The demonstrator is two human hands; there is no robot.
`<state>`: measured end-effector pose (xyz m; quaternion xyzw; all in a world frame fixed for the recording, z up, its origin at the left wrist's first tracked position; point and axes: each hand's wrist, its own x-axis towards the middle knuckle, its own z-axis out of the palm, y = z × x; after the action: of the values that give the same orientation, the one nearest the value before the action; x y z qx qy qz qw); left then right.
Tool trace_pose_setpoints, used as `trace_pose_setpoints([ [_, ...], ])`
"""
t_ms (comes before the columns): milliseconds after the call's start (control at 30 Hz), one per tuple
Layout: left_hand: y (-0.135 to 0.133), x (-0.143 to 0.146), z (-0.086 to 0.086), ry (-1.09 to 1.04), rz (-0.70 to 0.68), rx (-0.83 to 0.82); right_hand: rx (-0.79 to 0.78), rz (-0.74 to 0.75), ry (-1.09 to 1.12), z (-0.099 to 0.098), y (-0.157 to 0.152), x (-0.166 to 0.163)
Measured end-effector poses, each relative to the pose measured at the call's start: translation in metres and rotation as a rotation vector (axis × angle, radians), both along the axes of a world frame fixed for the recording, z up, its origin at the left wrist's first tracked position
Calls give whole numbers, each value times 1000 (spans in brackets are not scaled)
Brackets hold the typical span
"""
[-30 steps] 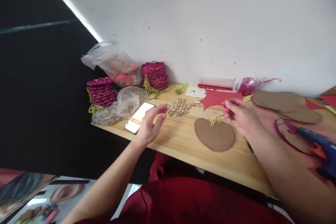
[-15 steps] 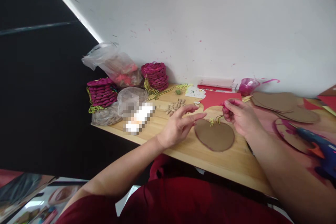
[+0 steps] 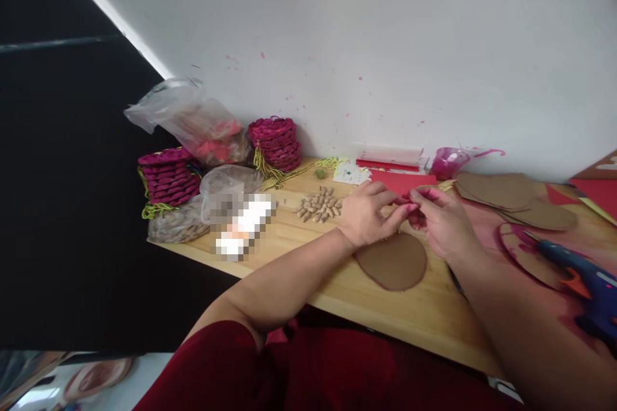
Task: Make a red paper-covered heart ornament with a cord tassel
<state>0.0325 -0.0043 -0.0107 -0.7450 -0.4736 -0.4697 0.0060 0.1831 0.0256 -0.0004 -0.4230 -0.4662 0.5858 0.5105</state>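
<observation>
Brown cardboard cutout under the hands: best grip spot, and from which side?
Probably pinch the rounded near rim of the cardboard cutout, coming from the front edge of the table. It lies flat and thin, so only an edge grip works, and the left hand and right hand cover its far end.

card [image 3: 393, 263] | brown, plain, rounded heart-like cutout | lying flat on wooden table [image 3: 313, 257], near its front edge | upper edge partly covered, rest in clear view
</observation>
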Motion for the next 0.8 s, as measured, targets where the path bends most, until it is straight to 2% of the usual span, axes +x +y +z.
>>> trace_pose_setpoints([
  [200, 3, -14, -8, 74, 24, -1, 61, 25, -58, -1, -8, -2],
  [467, 11, -13, -15, -203, -236, -37, 238, -29, -89, -4, -9, 0],
  [633, 14, -6, -21, -455, -293, -227, 263, -63, -107, -9, -8, 0],
  [800, 15, -4, -24, -617, -418, -417, 256, -28, -126, -10, -17, -6],
])
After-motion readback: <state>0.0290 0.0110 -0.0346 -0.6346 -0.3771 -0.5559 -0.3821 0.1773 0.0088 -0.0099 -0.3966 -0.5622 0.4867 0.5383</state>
